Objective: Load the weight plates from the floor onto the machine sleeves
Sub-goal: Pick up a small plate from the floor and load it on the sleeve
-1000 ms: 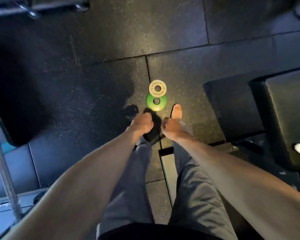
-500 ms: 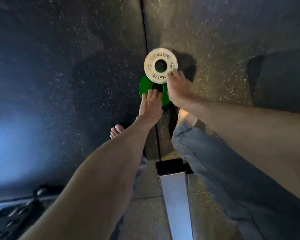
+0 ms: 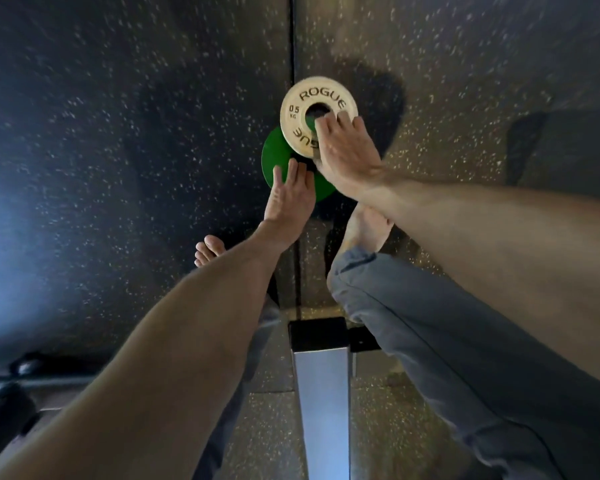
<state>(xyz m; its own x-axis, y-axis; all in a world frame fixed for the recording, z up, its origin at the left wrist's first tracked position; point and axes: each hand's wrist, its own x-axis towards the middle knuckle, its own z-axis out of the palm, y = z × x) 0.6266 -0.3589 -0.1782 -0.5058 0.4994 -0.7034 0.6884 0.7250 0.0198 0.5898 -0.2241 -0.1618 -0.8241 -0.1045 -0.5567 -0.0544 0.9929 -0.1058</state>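
White plate marked ROGUE 0.5 KG, right hand gripping its near edge, left hand flat, straight-fingered, on green plate.

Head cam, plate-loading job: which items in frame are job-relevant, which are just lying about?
Job:
- white Rogue 0.5 kg plate, pinched at its centre hole by the right hand
- green plate, partly under it, with the left hand resting flat on it

Lying about:
- steel square post, bottom centre
- dark gear, lower left, too dim to identify
- speckled rubber floor
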